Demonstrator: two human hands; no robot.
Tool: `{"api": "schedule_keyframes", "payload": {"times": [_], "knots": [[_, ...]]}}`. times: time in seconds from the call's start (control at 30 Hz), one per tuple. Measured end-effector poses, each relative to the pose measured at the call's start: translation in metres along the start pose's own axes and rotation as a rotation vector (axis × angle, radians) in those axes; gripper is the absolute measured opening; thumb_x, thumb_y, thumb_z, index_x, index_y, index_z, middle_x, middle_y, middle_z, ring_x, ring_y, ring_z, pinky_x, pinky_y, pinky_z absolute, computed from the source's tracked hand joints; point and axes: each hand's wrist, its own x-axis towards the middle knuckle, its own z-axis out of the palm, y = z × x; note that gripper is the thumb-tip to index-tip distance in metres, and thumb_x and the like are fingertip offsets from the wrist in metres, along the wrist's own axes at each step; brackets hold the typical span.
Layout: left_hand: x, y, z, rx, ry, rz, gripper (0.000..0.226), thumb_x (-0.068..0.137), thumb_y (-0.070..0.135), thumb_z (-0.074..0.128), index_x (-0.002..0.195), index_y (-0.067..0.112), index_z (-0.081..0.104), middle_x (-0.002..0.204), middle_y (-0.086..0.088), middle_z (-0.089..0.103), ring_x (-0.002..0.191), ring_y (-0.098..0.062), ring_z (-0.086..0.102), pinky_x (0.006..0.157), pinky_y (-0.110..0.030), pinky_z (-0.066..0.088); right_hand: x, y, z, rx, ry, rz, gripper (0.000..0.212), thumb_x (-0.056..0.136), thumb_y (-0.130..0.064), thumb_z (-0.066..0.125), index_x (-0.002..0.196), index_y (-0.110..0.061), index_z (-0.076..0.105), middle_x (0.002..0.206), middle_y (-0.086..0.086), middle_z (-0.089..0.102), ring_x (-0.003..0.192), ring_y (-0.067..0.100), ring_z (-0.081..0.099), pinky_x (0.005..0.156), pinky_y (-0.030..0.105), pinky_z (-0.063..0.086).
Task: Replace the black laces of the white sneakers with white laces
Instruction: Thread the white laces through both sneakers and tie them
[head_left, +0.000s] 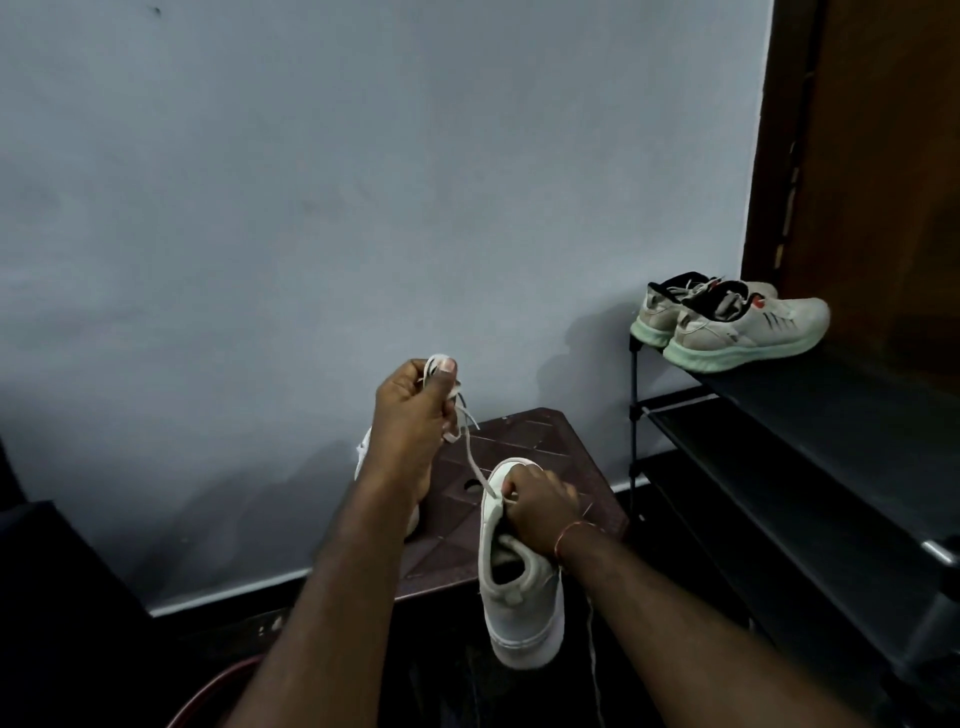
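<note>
While the right hand (540, 506) grips the sneaker (519, 587) at the stool's (545, 441) near edge, the raised left hand (415, 410), fingers curled round the white lace (474, 462), should pull steadily so it seats flat, I reckon.

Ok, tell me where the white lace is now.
In the head view it is mid-frame: the white lace runs from the raised left hand, which pinches it above the brown stool, down to the sneaker gripped by the right hand.
</note>
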Motion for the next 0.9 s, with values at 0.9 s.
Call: {"api": "schedule_keyframes", "payload": {"times": [0.9], "knots": [[-0.021, -0.015, 0.019, -0.144, 0.075, -0.169, 0.019, 0.096, 0.02, 0.056, 0.08, 0.01, 0.054, 0.054, -0.003, 0.052, 0.041, -0.011, 0.045, 0.041, -0.019, 0.04, -0.03, -0.051, -0.105, 1.137, -0.003, -0.058, 0.009, 0.088, 0.001, 0.064, 0.081, -0.004, 0.067, 0.063, 0.011, 0.064, 0.05, 0.013, 0.056, 0.047, 0.022, 0.046]]}}
